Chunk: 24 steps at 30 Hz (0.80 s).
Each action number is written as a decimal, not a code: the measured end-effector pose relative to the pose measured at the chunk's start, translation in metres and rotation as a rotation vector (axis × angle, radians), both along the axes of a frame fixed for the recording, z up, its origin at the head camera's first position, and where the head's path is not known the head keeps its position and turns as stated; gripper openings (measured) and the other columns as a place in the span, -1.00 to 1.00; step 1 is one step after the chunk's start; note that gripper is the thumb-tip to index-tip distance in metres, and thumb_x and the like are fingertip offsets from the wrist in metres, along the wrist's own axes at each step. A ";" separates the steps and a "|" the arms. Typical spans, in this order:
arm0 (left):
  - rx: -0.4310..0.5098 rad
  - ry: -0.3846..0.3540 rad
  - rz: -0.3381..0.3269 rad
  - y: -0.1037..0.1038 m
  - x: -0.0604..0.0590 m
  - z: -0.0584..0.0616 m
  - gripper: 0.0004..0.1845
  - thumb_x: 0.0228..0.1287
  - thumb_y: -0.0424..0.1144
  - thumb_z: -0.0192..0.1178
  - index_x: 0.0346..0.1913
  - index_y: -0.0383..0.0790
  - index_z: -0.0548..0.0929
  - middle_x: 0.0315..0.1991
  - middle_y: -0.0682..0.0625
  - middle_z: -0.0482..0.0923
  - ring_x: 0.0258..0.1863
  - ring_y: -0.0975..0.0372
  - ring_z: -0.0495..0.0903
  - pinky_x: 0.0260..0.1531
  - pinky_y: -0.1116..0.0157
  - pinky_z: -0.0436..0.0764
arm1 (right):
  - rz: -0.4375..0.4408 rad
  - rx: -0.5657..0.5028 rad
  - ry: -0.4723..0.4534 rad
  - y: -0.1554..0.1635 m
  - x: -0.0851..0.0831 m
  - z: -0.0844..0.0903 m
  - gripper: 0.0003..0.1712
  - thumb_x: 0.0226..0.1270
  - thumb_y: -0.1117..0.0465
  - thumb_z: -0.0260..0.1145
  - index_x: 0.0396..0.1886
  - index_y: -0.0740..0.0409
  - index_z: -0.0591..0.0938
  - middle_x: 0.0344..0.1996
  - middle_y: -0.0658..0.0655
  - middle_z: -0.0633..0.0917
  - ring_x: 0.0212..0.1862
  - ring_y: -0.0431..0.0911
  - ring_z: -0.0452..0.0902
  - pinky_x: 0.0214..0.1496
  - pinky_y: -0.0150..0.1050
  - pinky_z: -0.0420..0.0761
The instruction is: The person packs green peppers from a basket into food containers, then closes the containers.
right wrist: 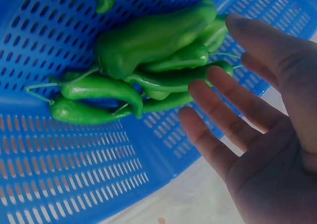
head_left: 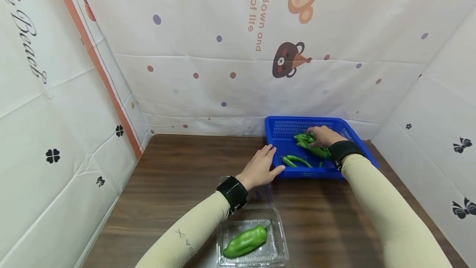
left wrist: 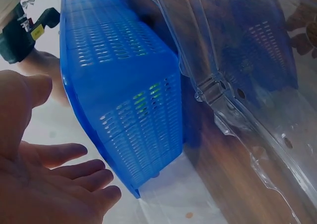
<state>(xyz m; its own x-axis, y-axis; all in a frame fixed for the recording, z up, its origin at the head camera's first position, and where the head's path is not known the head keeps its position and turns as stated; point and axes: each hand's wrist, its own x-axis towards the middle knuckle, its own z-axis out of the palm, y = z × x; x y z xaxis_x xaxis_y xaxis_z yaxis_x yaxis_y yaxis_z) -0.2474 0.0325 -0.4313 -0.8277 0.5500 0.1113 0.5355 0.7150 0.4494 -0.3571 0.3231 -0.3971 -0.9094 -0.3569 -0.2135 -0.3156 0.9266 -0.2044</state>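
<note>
— Blue plastic basket [head_left: 275, 129]: where are your hands around it?

— My right hand [head_left: 324, 135] is inside it, fingers [right wrist: 223, 110] straight and loose over the pile of green peppers [right wrist: 148, 65], gripping nothing. My left hand [head_left: 260, 169] lies open against its near-left corner.

— Anything else?

— One green pepper [head_left: 245, 241] lies in a clear clamshell box [head_left: 277, 249], nearer me than the basket.
</note>
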 end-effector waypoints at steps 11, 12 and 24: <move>-0.021 0.021 0.023 0.000 0.001 -0.004 -0.26 0.55 0.11 0.12 0.52 -0.36 0.33 0.57 -0.24 0.18 0.59 0.03 0.12 0.55 0.07 0.12 | -0.044 0.003 -0.094 -0.004 -0.002 -0.001 -0.49 0.32 0.32 0.47 0.23 0.38 0.60 0.20 0.52 0.55 0.06 0.27 0.58 -0.08 0.10 0.67; -0.021 0.017 0.024 0.000 0.002 -0.004 -0.27 0.55 0.11 0.12 0.52 -0.36 0.34 0.57 -0.24 0.18 0.59 0.03 0.13 0.55 0.07 0.12 | -0.052 0.002 -0.095 -0.005 -0.002 -0.003 -0.49 0.31 0.32 0.48 0.22 0.37 0.61 0.20 0.52 0.55 0.07 0.27 0.56 -0.07 0.11 0.67; -0.022 0.051 0.014 0.004 0.000 -0.007 -0.27 0.53 0.14 0.14 0.48 -0.36 0.40 0.55 -0.24 0.22 0.56 0.02 0.19 0.53 0.04 0.19 | -0.107 0.030 -0.077 -0.005 0.002 -0.013 -0.53 0.27 0.37 0.48 0.17 0.32 0.63 0.14 0.45 0.58 0.11 0.32 0.53 -0.04 0.18 0.64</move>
<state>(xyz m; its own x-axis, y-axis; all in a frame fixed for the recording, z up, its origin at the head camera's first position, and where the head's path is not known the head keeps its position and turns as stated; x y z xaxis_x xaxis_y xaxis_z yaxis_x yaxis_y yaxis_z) -0.2473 0.0362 -0.4380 -0.8287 0.5413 0.1420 0.5475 0.7317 0.4060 -0.3553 0.3179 -0.4106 -0.9224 -0.2510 -0.2937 -0.1991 0.9603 -0.1955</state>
